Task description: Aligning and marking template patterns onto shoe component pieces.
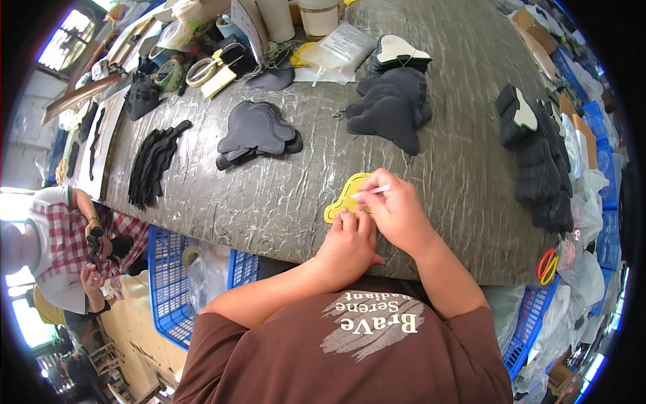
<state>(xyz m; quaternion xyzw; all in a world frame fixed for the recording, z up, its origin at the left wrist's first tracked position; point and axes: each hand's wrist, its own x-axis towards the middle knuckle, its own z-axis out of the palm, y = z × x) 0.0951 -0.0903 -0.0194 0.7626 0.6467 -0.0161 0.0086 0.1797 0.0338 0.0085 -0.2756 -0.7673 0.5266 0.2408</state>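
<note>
The right hand (398, 210) pinches a slim white pen-shaped stick (381, 189) between thumb and fingers, its tip over a flat, bright yellow, curved template (344, 196) with narrow slots; whether the tip touches is too small to tell. The left hand (346, 249) grips nothing: its fingers are extended side by side, their tips resting on the template's lower edge. The template lies flat near the table's front edge, just ahead of the person's body. Beneath it spreads a broad grey-brown table (471, 175) covered in wrinkled, shiny sheeting that catches streaks of light. Farther across are a heap of dark grey, rounded flat pieces (254, 131) and a similar overlapping pile (390, 108). To the left lies a bundle of long black strips (155, 165); at the far right, tall stacks of black pieces (544, 168), with red-and-yellow-handled scissors (547, 266) near the table edge. Along the back sit a clear printed plastic bag (346, 46), a pale tape roll (200, 72) and a white tub (318, 19). Below the table's left edge stands a blue lattice plastic crate (168, 286). Beyond it, a co-worker in red-and-white checks (55, 232) holds something black above a tan floor (131, 326).
</note>
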